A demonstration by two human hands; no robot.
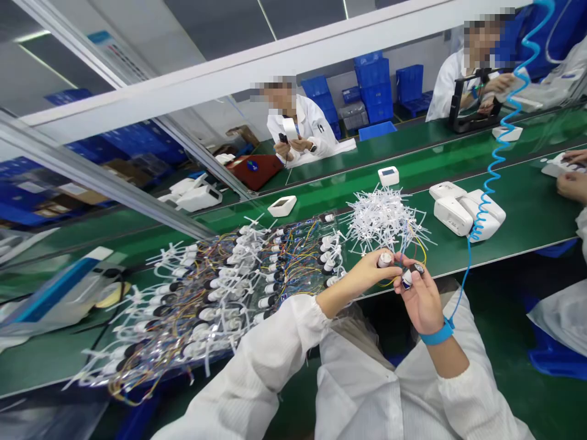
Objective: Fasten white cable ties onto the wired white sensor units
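Note:
In the head view my left hand [360, 276] is closed around a small white cylindrical part [384, 260], whose round end faces up. My right hand [422, 300], a blue strap at its wrist, pinches a small black-and-white cylindrical part [408, 278]. Thin coloured wires [418, 244] rise near the fingertips of both hands; where they join is hidden. Just beyond the hands lies a heap of white cable ties [383, 219]. To the left, rows of similar black-and-white cylinders with wires [275, 275] lie on clear plastic, many with cable ties around them.
White device housings [468, 211] stand right of the heap, beside a hanging blue coiled hose [493, 165]. White devices with screens [282, 206] lie on the green bench [527, 183]. Two co-workers [305, 122] sit opposite; another person's hands [573, 177] are at right.

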